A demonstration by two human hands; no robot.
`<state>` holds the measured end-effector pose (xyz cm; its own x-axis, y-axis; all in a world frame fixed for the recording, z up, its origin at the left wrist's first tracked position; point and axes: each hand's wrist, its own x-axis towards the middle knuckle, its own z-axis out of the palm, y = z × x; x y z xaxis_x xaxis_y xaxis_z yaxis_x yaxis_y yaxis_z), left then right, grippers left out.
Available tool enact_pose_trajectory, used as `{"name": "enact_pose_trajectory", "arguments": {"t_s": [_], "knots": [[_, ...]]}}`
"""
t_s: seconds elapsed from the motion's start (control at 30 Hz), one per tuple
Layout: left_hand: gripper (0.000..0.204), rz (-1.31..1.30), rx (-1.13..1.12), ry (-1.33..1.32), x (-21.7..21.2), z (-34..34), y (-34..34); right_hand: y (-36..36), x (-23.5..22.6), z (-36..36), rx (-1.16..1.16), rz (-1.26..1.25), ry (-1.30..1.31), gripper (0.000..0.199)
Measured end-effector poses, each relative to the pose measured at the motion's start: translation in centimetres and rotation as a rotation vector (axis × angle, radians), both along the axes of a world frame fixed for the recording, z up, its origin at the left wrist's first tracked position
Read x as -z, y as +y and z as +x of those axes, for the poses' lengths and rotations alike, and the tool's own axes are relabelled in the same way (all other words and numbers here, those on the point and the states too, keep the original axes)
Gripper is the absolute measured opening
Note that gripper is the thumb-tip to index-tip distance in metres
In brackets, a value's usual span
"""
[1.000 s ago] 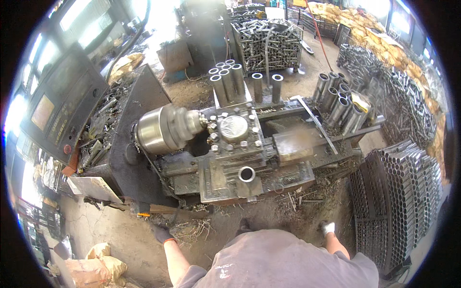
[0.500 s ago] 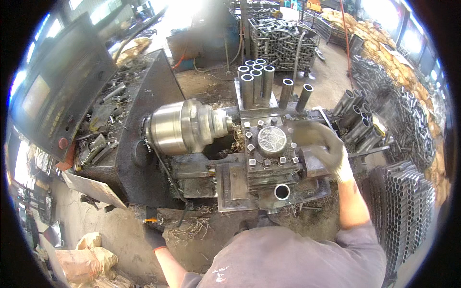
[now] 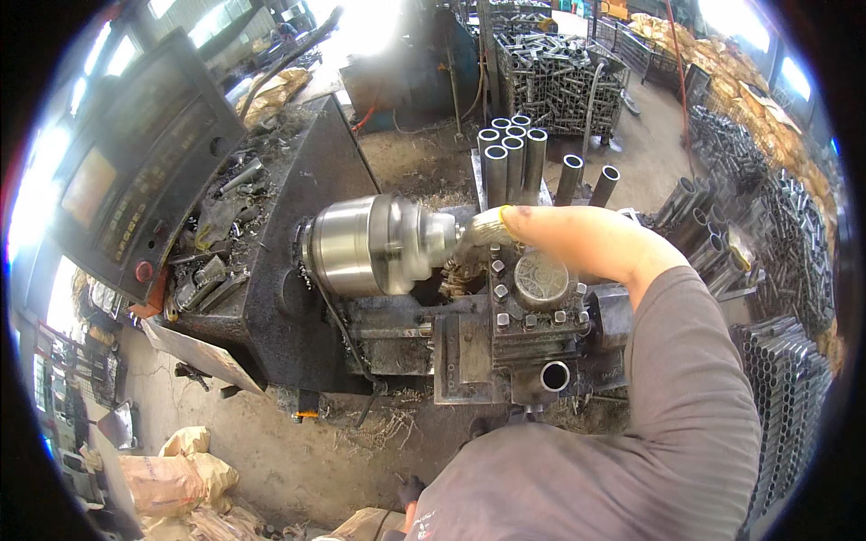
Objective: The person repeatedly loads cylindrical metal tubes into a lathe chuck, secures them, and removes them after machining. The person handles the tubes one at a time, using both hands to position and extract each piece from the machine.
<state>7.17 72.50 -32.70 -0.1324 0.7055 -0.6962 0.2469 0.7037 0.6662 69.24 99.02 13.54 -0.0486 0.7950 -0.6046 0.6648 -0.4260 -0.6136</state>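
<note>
My right hand (image 3: 487, 227), in a pale glove with a yellow cuff, reaches across the lathe's tool post (image 3: 541, 275) to the end of the shiny chuck (image 3: 356, 245). Its fingers are beside the chuck's narrow nose and blurred, so any grip is hidden. Curled metal shavings (image 3: 454, 278) hang just below that hand. Low in the view, my left hand (image 3: 411, 490), in a dark glove, hangs over the floor beside my body; its fingers cannot be made out. A steel tube (image 3: 555, 376) shows its open end on the near side of the tool post.
Several steel tubes (image 3: 514, 167) stand upright behind the tool post, with more tubes (image 3: 699, 225) leaning at the right. Stacked tubes (image 3: 783, 406) lie to my right. A control panel (image 3: 135, 171) rises at left. Sacks (image 3: 171, 482) rest on the floor.
My right hand has swung left from the right side of the tool post to the chuck's end. My left hand has drawn back from below the machine toward my body. The view has shifted slightly.
</note>
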Motion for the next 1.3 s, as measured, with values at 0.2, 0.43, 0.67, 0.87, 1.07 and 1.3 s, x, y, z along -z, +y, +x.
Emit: {"name": "enact_pose_trajectory", "arguments": {"t_s": [0.2,0.43,0.67,0.87,1.07,1.3], "knots": [[0.026,-0.089,0.157,0.126,0.3,-0.7,-0.6,-4.2,-5.2,3.5,0.621,0.333,0.376,0.029],[0.021,-0.03,0.187,0.102,0.9,-0.3,1.5,-3.1,-11.9,0.8,0.622,1.653,-0.096,0.024],[0.02,0.317,0.271,-0.138,3.4,1.4,6.6,3.3,-5.3,3.5,-0.162,0.692,-0.62,0.028],[0.031,0.367,0.324,0.276,-10.4,8.0,6.3,3.1,-0.7,1.3,-0.469,0.282,-0.379,0.031],[0.04,1.006,0.531,0.289,-32.9,19.9,12.4,3.1,2.5,3.8,-0.299,0.079,-0.081,0.038],[0.06,1.752,0.945,0.513,-44.5,36.0,22.7,2.1,3.9,11.0,-0.667,0.149,-0.352,0.032]]}}
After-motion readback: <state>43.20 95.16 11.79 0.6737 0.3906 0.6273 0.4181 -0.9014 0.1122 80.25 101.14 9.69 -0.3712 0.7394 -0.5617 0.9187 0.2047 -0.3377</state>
